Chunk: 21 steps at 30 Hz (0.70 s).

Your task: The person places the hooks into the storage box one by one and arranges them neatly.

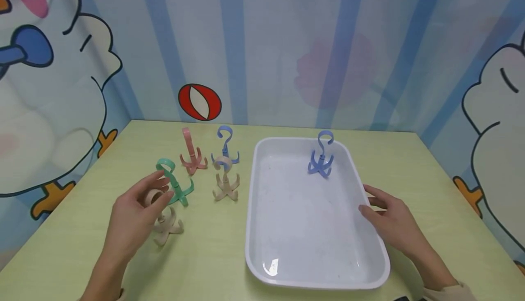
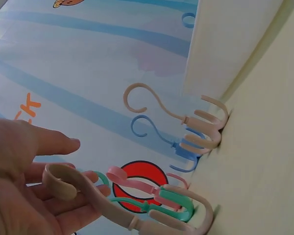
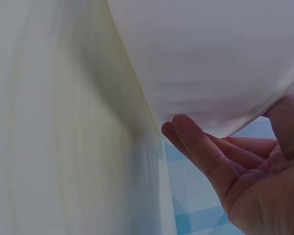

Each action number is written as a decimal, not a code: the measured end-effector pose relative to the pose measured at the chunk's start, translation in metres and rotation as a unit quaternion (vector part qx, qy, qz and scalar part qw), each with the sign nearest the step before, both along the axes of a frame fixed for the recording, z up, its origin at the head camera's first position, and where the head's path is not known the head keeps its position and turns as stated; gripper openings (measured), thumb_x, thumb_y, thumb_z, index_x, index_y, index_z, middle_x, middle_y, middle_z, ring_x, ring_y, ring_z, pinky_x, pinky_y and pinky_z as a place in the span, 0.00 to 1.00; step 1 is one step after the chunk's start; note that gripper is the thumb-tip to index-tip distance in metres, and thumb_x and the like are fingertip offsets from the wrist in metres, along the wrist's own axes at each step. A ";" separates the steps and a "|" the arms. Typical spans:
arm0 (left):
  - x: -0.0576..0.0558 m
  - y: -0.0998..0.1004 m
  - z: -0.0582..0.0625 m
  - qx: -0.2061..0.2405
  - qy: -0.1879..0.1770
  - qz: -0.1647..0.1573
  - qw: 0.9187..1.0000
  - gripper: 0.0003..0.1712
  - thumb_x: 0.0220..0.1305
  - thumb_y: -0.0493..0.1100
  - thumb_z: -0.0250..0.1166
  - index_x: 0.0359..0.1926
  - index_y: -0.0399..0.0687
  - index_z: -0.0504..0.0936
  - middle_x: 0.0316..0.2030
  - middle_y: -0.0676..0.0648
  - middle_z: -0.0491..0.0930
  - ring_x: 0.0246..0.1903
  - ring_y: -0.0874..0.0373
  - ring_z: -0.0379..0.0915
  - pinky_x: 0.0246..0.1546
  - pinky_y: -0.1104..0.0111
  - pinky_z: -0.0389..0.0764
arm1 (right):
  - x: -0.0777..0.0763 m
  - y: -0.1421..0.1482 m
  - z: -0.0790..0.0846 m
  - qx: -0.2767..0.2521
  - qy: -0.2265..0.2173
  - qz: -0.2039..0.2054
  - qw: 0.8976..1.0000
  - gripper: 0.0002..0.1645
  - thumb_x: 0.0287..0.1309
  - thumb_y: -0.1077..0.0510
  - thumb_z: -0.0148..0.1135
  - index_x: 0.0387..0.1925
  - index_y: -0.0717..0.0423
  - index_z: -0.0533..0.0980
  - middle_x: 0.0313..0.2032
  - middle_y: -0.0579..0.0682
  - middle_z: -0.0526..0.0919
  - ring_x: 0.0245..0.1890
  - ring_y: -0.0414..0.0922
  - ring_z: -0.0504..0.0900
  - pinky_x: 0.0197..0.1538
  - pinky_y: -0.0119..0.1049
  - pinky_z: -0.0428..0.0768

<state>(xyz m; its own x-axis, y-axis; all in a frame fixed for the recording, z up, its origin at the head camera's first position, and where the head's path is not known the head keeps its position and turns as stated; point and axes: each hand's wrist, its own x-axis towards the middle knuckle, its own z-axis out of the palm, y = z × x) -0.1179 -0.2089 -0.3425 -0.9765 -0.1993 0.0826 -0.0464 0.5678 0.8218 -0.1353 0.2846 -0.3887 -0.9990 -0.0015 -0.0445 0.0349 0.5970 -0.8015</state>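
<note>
My left hand (image 1: 133,214) is spread around the curled top of a beige four-prong hanging hook (image 1: 166,228), which stands on its prongs. In the left wrist view the thumb is apart from the fingers (image 2: 78,215), with the beige hook (image 2: 105,203) in front of them. Just behind stands a green hook (image 1: 178,194). My right hand (image 1: 395,223) holds the right rim of a white tray (image 1: 317,287), thumb over the edge and fingers (image 3: 201,147) against the outer wall. A blue hook (image 1: 321,164) stands inside the tray at its far right.
A pink hook (image 1: 193,157), another blue hook (image 1: 225,148) and a second beige hook (image 1: 226,187) stand left of the tray. The pale green table (image 1: 205,255) meets a printed backdrop (image 1: 270,54) at the back and sides.
</note>
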 end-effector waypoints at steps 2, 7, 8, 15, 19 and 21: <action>0.001 -0.001 -0.005 -0.003 -0.007 0.001 1.000 0.33 0.78 0.52 0.63 0.79 0.56 0.69 0.68 0.46 0.81 0.56 0.70 0.76 0.44 0.90 0.73 | 0.000 0.000 0.000 0.000 0.000 0.000 1.000 0.39 0.75 0.55 0.61 0.80 0.62 0.60 0.65 0.75 0.76 0.51 0.63 0.90 0.40 0.48 0.92; 0.004 -0.002 -0.012 0.018 -0.019 0.007 1.000 0.32 0.79 0.53 0.61 0.78 0.54 0.70 0.67 0.46 0.81 0.64 0.53 0.79 0.44 0.90 0.74 | 0.002 -0.001 0.001 -0.006 0.005 0.003 1.000 0.39 0.75 0.56 0.61 0.79 0.63 0.61 0.65 0.75 0.77 0.51 0.63 0.90 0.41 0.48 0.92; 0.005 -0.002 -0.013 0.026 -0.018 0.011 0.999 0.31 0.79 0.53 0.61 0.78 0.54 0.71 0.67 0.45 0.81 0.64 0.56 0.79 0.44 0.90 0.75 | 0.002 -0.001 0.001 -0.007 0.006 0.004 1.000 0.39 0.75 0.56 0.61 0.79 0.63 0.61 0.65 0.75 0.77 0.51 0.63 0.90 0.41 0.48 0.92; 0.005 -0.001 -0.018 0.068 0.030 0.039 0.996 0.26 0.76 0.47 0.66 0.72 0.54 0.78 0.62 0.42 0.85 0.46 0.87 0.76 0.44 0.86 0.80 | 0.002 -0.001 0.000 0.003 0.001 -0.002 1.000 0.39 0.75 0.56 0.61 0.80 0.62 0.61 0.65 0.75 0.77 0.51 0.64 0.90 0.41 0.48 0.92; 0.005 0.000 -0.019 0.080 0.032 0.049 0.995 0.25 0.75 0.45 0.67 0.70 0.52 0.80 0.60 0.43 0.86 0.45 0.87 0.77 0.44 0.85 0.81 | 0.001 -0.001 0.000 0.003 0.002 -0.002 1.000 0.39 0.75 0.56 0.61 0.80 0.62 0.60 0.65 0.74 0.77 0.51 0.64 0.90 0.41 0.48 0.92; 0.005 0.000 -0.020 0.082 0.026 0.051 0.995 0.25 0.75 0.45 0.67 0.70 0.52 0.80 0.60 0.43 0.86 0.45 0.87 0.77 0.44 0.86 0.81 | 0.000 0.000 0.000 0.002 0.002 -0.001 1.000 0.39 0.75 0.55 0.61 0.80 0.62 0.60 0.65 0.75 0.77 0.51 0.63 0.90 0.41 0.48 0.92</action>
<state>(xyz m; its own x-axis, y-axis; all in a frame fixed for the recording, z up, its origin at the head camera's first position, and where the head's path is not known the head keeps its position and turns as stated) -0.1129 -0.2093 -0.3621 -0.9456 -0.3128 0.0898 -0.0528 0.4197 0.9061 -0.1348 0.2841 -0.3889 -0.9992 0.0008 -0.0408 0.0332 0.5997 -0.7996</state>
